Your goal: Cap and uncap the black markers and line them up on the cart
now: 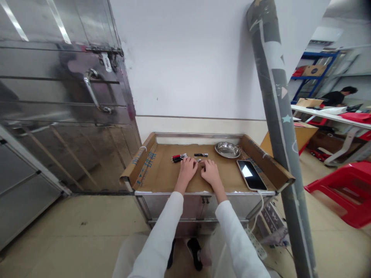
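My left hand (pixel 188 168) rests low over the cardboard-covered tabletop (pixel 165 175), its fingers curled together. Close beside it, my right hand (pixel 210 172) has its fingers bent inward toward the left one. A small pale thing shows between the fingertips, too small to name. Just beyond my left hand lie several slim pen-like sticks, red (pixel 175 156) and black (pixel 177 159), with light ends. Another short black pen-like piece (pixel 201 155) with a silvery end lies straight ahead of my hands.
A round steel dish (pixel 227 150) stands at the back right. Nearer me lies a phone (pixel 251 175) with a white cable. Cardboard walls edge both sides. A grey wrapped pole (pixel 278 100) leans at the right, a red stool (pixel 348 189) beyond it. A person (pixel 336 97) sits far right.
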Motion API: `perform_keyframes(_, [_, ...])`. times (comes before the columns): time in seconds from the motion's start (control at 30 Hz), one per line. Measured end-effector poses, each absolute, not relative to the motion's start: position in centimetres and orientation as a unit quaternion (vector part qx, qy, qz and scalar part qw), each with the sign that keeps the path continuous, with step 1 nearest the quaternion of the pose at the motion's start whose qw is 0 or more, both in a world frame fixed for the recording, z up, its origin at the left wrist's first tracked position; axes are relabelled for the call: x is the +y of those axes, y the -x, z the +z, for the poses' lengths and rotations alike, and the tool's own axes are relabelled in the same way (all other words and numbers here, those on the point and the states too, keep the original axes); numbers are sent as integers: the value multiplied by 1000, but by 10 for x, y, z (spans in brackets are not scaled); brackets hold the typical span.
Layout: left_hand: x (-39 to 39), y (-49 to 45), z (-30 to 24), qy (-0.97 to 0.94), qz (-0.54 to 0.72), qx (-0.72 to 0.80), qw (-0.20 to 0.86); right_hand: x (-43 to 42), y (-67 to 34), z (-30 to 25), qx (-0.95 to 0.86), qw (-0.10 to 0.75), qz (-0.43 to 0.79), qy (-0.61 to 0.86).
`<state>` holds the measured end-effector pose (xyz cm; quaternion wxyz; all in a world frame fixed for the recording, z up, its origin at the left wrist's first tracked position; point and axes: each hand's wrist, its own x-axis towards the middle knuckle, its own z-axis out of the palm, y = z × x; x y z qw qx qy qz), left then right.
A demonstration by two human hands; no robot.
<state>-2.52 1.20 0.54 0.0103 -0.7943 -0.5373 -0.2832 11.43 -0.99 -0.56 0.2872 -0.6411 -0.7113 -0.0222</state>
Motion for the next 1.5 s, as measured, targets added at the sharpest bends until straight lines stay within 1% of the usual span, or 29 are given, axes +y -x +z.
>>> perform_keyframes(0.3, [14, 26, 3, 802, -276, -530, 12, 6, -122, -26, -737, 413, -4, 534])
perform_keyframes(0.53, [16, 28, 1, 820, -265, -508, 11, 4, -122, -22, -729, 466, 24, 502])
perform_keyframes(0.7, [19, 29, -4, 821, -262, -507, 22, 1, -122, -19, -736, 485, 41, 470])
perform_keyframes(0.87, [19, 29, -5, 816, -270, -509, 34, 1, -121, -21, -729, 493, 43, 472])
perform_keyframes(1.5, [14, 30, 3, 818, -253, -516, 24, -2, -119, -17, -741, 486, 69, 458])
